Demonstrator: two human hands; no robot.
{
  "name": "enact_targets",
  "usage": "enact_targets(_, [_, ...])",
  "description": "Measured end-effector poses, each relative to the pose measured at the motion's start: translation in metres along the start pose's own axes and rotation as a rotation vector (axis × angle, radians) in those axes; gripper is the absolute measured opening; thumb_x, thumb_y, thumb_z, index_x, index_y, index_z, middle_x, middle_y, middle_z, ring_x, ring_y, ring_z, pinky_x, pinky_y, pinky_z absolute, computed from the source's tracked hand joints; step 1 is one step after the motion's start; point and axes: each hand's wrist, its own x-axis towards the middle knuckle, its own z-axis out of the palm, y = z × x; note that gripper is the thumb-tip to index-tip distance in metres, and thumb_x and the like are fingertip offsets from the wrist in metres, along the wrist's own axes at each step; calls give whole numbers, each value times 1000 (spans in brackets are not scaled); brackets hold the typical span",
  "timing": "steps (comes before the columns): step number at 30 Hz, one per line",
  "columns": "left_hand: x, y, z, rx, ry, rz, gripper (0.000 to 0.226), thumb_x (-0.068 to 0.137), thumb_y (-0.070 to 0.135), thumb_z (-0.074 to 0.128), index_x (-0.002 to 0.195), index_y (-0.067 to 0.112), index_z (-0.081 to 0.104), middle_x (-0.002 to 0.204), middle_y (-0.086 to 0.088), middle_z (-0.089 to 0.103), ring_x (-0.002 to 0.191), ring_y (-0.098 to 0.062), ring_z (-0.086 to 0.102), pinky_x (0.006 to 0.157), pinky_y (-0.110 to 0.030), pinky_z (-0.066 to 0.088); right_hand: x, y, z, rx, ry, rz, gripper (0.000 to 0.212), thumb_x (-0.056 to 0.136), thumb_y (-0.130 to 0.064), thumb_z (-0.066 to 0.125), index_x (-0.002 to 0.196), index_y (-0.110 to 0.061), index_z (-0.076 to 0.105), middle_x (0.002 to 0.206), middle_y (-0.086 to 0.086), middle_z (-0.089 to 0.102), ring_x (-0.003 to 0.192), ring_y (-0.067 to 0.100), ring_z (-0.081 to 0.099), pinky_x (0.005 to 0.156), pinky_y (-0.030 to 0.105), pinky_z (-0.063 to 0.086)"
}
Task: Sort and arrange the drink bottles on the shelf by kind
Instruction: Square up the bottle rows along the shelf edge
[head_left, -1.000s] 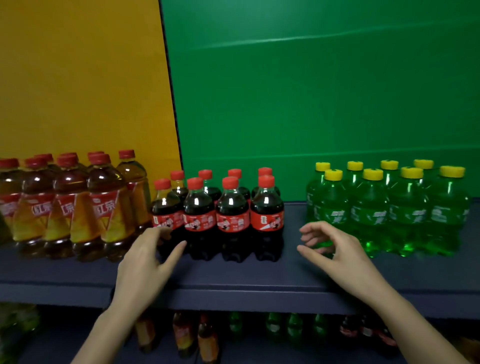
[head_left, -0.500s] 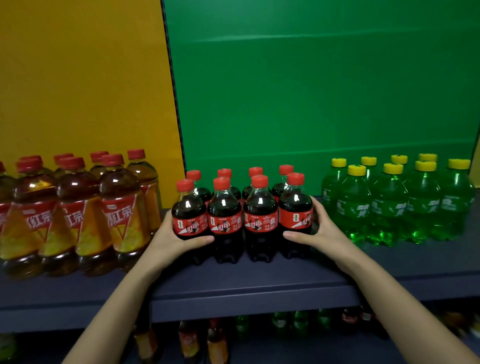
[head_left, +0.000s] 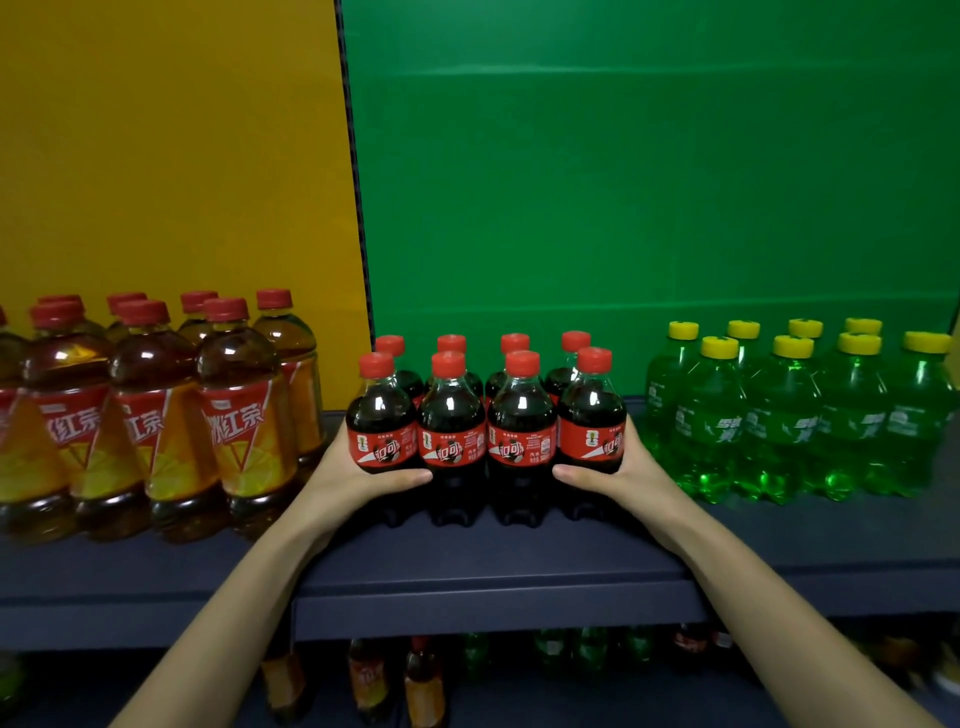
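Both hands clamp the block of cola bottles (head_left: 488, 431) from its 2 ends. The left hand (head_left: 353, 470) is curled round the bottle at the left end of the front row, its thumb lying across the bottle's front just under the red label and its other fingers out of sight round the far side. The right hand (head_left: 626, 470) holds the bottle at the right end the same way, thumb pointing inward.

Behind everything stand a green panel (head_left: 649, 182) and, to its left, a yellow panel (head_left: 156, 156).

The dark blue shelf (head_left: 493, 564) carries 3 groups. The tea bottles (head_left: 156, 415), the tallest, fill its left part in front of the yellow panel and run out of view on the left. The green soda bottles (head_left: 779, 415), 8 yellow caps in 2 rows, stand toward its right end, near the right hand but apart from the cola. The cola block, 8 red caps in 2 rows of 4, stands upright in the middle of the shelf, back from the front edge, between the other 2 groups.

Below the front edge, lower bottles (head_left: 415, 680) of mixed kinds show dimly.
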Motion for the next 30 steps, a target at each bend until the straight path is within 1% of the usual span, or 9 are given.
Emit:
enact_targets(4, [-3, 5, 0, 14, -4, -9, 96, 48, 31, 89, 131, 23, 42, 122, 1, 62, 107, -9, 62, 86, -25, 51, -1, -3, 0, -41, 12, 3, 107, 55, -30, 86, 142, -28, 24, 131, -7, 51, 115, 5, 52, 92, 23, 41])
enact_targets(8, [-16, 17, 2, 51, 57, -20, 80, 67, 14, 78, 134, 27, 35, 119, 15, 55, 103, 0, 56, 77, -13, 47, -14, -8, -5, -189, 83, -23, 91, 61, -32, 81, 139, -29, 34, 126, -18, 48, 117, 2, 47, 95, 23, 37])
enact_targets(11, [-33, 25, 1, 110, 100, -37, 72, 77, 15, 71, 135, 30, 31, 115, 20, 49, 101, 7, 49, 81, -12, 42, -29, -11, -11, -278, 212, -49, 74, 71, -26, 77, 135, -20, 39, 131, -9, 46, 120, 8, 45, 103, 30, 37])
enact_targets(13, [-48, 26, -3, 226, 154, -24, 66, 80, 21, 69, 135, 25, 34, 116, 15, 50, 107, 0, 49, 92, -20, 41, -41, -14, -12, -391, 348, -162, 48, 75, -18, 74, 116, -17, 49, 117, -2, 50, 103, 12, 52, 93, 25, 44])
enact_targets(15, [-63, 24, -12, 433, 245, 56, 50, 82, 26, 66, 127, 21, 46, 114, 9, 57, 105, -6, 55, 92, -31, 48, -51, -19, -8, -484, 434, -323, 31, 77, -11, 71, 100, -18, 52, 100, -3, 52, 88, 11, 53, 79, 12, 44])
enact_targets(17, [-81, 20, -24, 634, 334, 127, 28, 86, 28, 60, 114, 24, 57, 104, 10, 63, 96, -7, 60, 82, -38, 53, -58, -26, 2, -503, 389, -414, 23, 78, -8, 70, 91, -20, 55, 90, -9, 54, 84, 8, 55, 73, 8, 42])
enact_targets(19, [-102, 16, -38, 800, 420, 158, 19, 90, 29, 54, 107, 26, 61, 100, 11, 65, 93, -11, 62, 74, -40, 54, -61, -30, 17, -523, 275, -447, 20, 78, -10, 68, 87, -24, 57, 87, -15, 58, 84, 4, 56, 74, 9, 42])
enact_targets(25, [-170, 16, -89, 1116, 563, 87, 28, 86, 37, 43, 92, 20, 65, 83, 7, 67, 74, -18, 67, 54, -28, 48, -64, -36, 83, -587, -12, -472, 26, 83, -21, 63, 90, -45, 54, 93, -29, 57, 93, -5, 57, 75, 13, 45])
enact_targets(30, [-224, 7, -136, 1229, 610, -20, 12, 86, 28, 56, 87, 19, 65, 79, 3, 68, 70, -22, 67, 50, -26, 46, -68, -41, 145, -572, -143, -456, 23, 87, -28, 59, 99, -46, 53, 101, -32, 55, 98, -7, 54, 80, 18, 46])
